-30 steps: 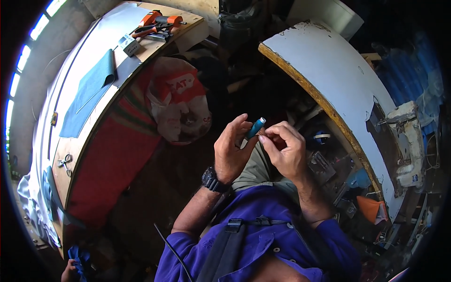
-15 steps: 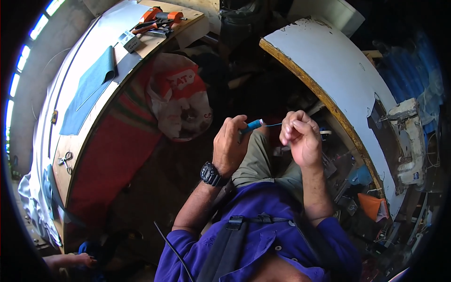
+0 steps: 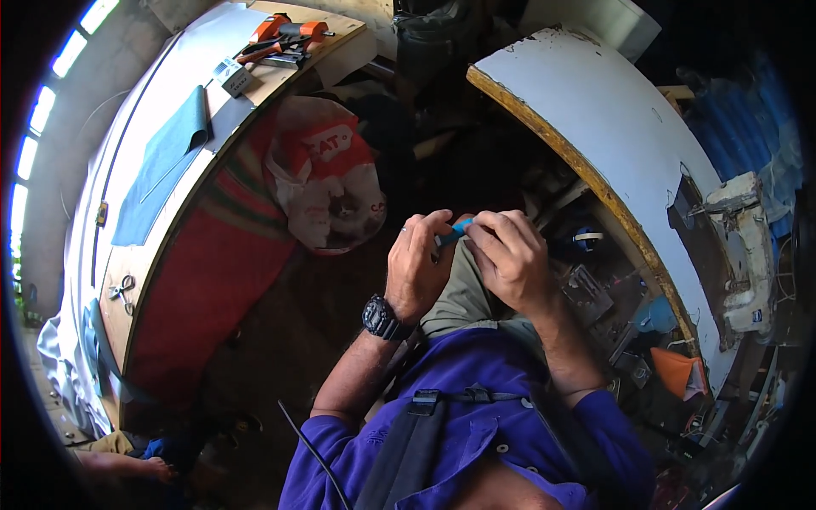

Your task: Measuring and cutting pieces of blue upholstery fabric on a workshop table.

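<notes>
In front of my lap, my left hand has its fingers wrapped around a slim teal spool of thread. A black watch is on that wrist. My right hand is closed at the far end of the spool, its fingertips pinched together there. Those fingers cover the tip of the spool, and the thread itself cannot be made out.
To the left, a white-topped workbench carries teal fabric, a small box, orange tools and scissors. A sewing machine stands on the right-hand table. A printed sack lies between them.
My right hand has come left to the end of the spool; before, it held a taut strand of thread away from it. My left hand has stayed nearly still.
</notes>
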The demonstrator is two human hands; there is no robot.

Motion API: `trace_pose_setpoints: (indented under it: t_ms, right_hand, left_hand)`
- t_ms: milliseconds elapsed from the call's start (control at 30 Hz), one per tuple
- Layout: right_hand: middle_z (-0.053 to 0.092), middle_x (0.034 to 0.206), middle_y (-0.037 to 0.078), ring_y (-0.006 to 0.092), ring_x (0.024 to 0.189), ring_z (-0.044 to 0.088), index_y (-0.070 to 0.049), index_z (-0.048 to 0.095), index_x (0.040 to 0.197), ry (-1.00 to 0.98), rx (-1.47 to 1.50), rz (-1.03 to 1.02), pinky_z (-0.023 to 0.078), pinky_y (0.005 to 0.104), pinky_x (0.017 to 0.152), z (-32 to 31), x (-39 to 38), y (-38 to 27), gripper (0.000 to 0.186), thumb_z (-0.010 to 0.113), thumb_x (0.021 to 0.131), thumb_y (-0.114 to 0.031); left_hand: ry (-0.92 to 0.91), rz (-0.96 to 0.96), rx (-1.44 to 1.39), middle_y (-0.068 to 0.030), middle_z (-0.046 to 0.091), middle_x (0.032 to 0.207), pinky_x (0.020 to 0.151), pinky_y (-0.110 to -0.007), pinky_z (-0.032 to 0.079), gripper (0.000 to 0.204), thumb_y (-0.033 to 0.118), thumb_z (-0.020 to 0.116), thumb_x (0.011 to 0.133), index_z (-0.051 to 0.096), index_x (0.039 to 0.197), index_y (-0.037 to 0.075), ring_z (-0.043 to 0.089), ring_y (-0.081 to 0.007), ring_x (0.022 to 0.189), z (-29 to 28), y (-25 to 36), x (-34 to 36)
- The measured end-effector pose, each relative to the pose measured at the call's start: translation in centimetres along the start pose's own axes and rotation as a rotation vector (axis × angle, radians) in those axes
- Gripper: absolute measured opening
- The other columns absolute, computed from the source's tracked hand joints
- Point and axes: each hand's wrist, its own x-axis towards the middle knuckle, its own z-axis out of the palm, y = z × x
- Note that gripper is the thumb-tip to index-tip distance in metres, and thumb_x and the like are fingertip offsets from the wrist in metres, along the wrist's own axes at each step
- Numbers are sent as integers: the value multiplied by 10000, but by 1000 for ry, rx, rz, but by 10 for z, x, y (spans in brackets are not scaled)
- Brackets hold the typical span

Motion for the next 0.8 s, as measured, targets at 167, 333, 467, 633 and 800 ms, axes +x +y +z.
trace_pose_setpoints:
  t_ms: [167, 333, 467, 633, 800]
  right_hand:
    - [658, 945, 86, 267, 805, 633, 10, 677, 951, -22, 140, 77, 515, 353, 694, 7, -8, 9, 240, 715, 724, 78]
    - [648, 928, 78, 255, 802, 631, 11, 675, 940, -45, 223, 78, 533, 343, 683, 4, -12, 12, 204, 712, 743, 47]
    - [637, 912, 83, 256, 786, 625, 3, 641, 911, -100, 139, 60, 530, 355, 671, 9, -17, 13, 167, 661, 753, 51]
    - [610, 874, 130, 277, 781, 620, 27, 583, 897, -114, 178, 132, 517, 361, 674, 15, -21, 13, 153, 634, 760, 71]
    - [582, 912, 64, 137, 780, 527, -52, 539, 868, -238, 1403, 917, 478, 305, 705, 24, -35, 35, 147, 501, 869, -194]
  left_hand:
    - [-64, -227, -236, -85, 649, 931, 670, -303, 521, 384, -44, 762, 724, 584, 1057, 29, 650, -208, 803, -5, 1, -5]
    - [-108, -291, -352, -88, 668, 961, 690, -277, 541, 395, -53, 779, 722, 584, 1056, 26, 670, -158, 837, -4, 1, -9]
    - [-106, -300, -459, -92, 668, 983, 778, -287, 564, 367, -75, 746, 752, 573, 1064, 14, 685, -175, 901, -1, 1, -10]
    - [-192, -292, -458, -92, 665, 1013, 815, -298, 564, 393, -101, 700, 788, 536, 1128, 10, 676, -182, 958, 3, -1, -13]
    - [-240, -419, -694, -80, 644, 970, 892, -302, 516, 405, -142, 550, 866, 436, 1229, -3, 626, -171, 1043, 4, -17, -21]
